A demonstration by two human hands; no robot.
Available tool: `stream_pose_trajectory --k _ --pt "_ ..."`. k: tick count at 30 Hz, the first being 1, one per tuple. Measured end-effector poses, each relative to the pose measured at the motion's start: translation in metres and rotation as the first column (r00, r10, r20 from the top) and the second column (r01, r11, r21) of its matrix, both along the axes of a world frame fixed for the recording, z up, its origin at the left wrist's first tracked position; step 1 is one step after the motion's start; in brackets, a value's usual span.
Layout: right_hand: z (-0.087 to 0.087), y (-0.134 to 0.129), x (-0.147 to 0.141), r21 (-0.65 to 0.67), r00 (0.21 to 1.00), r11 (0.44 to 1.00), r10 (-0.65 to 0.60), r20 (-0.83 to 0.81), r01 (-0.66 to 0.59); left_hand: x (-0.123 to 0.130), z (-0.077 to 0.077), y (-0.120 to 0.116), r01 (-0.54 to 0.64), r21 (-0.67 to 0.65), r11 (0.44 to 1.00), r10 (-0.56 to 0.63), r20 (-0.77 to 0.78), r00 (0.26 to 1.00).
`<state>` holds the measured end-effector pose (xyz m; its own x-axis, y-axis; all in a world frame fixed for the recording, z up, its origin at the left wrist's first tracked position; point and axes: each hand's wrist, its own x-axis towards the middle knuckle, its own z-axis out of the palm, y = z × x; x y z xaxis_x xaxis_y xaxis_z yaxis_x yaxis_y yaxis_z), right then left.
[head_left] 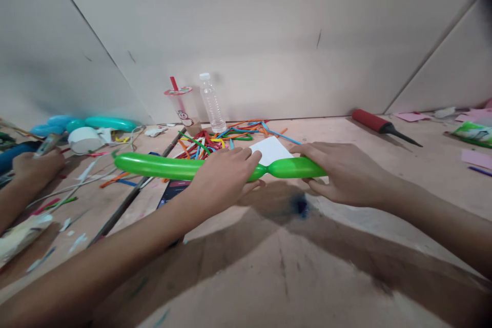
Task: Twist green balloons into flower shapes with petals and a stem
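Note:
A long green balloon point(157, 165) lies level across both hands above the table, with a narrow twist between them. My left hand point(226, 177) is closed around its longer part, just left of the twist. The shorter part on the right is gripped by my right hand point(336, 171), whose fingers cover the balloon's right end. Behind the balloon, a white sheet point(271, 149) shows between the hands. Partly under my left forearm is a dark flat object point(173, 192).
Uninflated balloons point(200, 146), a cup with a straw point(185, 113) and a clear bottle point(212, 105) stand or lie near the wall. A red pump point(369, 121) lies at the right. Another person's hand point(38, 164) holds something at the far left, near blue balloons point(54, 125).

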<state>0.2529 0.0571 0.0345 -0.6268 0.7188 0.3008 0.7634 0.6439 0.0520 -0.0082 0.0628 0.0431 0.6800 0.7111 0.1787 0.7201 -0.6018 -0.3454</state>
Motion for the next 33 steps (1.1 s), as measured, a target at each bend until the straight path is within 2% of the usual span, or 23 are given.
stream_pose_trajectory --k 7,11,15,19,22,26,33 --pt "-0.003 -0.001 -0.004 -0.136 0.999 0.991 -0.014 0.028 0.018 0.005 -0.003 -0.002 -0.052 -0.053 0.997 0.044 -0.13 0.991" --pt "-0.001 0.004 0.0 -0.138 0.996 0.988 -0.057 0.074 0.067 0.004 -0.001 0.0 -0.043 -0.037 0.998 0.035 -0.184 0.982" --pt "0.006 0.005 0.006 -0.152 0.995 0.985 -0.072 0.075 0.083 0.001 0.0 0.003 -0.054 -0.007 0.999 0.053 -0.091 0.994" --pt "0.011 0.007 0.011 -0.131 0.994 0.987 -0.085 0.075 0.094 -0.003 0.002 0.006 -0.165 0.03 0.986 0.164 0.013 0.986" --pt "0.01 0.011 0.014 -0.092 0.99 0.988 -0.112 0.089 0.121 -0.003 0.003 0.009 -0.155 0.023 0.988 0.154 0.044 0.987" --pt "0.007 0.016 0.016 -0.125 0.985 0.982 -0.131 0.11 0.144 -0.002 0.001 0.01 -0.161 -0.005 0.987 0.161 0.045 0.986" --pt "0.011 0.019 0.022 -0.17 0.987 0.976 -0.118 0.105 0.135 -0.006 0.004 0.014 -0.185 -0.026 0.982 0.184 -0.046 0.982"
